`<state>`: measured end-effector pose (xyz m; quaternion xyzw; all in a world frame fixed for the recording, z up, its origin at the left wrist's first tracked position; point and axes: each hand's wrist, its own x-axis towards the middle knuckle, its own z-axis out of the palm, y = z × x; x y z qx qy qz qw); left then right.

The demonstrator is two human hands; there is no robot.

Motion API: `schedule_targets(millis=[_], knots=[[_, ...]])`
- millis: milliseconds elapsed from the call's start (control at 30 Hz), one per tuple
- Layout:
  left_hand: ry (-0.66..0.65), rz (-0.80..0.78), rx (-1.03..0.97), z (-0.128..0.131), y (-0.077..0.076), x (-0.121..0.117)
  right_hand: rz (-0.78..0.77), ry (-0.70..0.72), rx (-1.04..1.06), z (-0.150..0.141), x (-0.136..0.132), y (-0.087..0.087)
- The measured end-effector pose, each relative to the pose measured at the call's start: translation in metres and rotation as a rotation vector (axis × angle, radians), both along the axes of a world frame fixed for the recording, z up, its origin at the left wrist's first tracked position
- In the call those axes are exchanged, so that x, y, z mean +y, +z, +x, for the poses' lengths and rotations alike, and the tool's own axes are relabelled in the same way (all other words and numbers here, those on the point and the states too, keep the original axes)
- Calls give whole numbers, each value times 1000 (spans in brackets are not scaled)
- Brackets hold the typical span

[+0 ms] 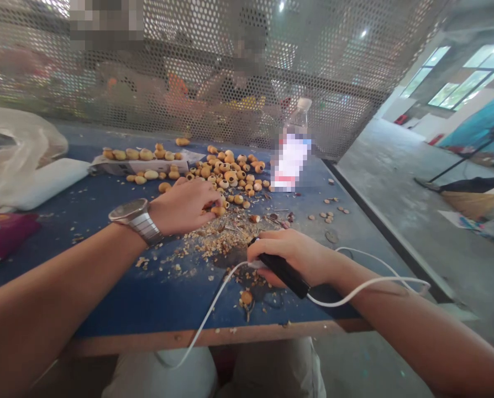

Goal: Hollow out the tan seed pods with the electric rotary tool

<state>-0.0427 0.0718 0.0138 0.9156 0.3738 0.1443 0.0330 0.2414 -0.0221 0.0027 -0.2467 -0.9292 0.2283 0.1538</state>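
Left hand (184, 207) pinched 1 tan bead (218, 210); right hand (288, 257) gripped black corded tool (284, 275) (white cable (214, 304)) near table's front edge (205, 338).

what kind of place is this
Probably a small craft workshop. A blue workbench is strewn with tan seed-like beads and shavings, the right hand grips a corded black power tool, and a perforated metal screen rises beyond the bench above a concrete floor.
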Motion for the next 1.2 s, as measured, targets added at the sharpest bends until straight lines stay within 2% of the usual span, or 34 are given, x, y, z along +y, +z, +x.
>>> schedule_targets(millis=[100, 233, 400, 567, 700, 767, 867, 1000, 1200], knots=[[27, 28, -91, 5, -1, -3, -17, -3, 20, 0, 1, 1], [61, -4, -360, 13, -5, -11, -38, -1, 41, 0, 1, 2], [7, -137, -684, 20, -10, -14, 21, -25, -57, 1, 1, -3], [64, -355, -971, 26, -12, -15, 0, -21, -55, 0, 1, -6], [48, -432, -1249, 30, -10, -19, -6, -21, -53, -2, 1, -6], [9, -443, -1297, 31, -9, -21, -19, -23, -58, -3, 1, -6], [-45, -476, -1250, 32, -9, -22, -38, -29, -55, -3, 1, -6], [-29, -557, -1203, 33, -12, -23, -70, -33, -51, -3, 0, -3], [-28, -626, -1438, 33, -7, -26, -86, -43, -60, -4, -1, 0]])
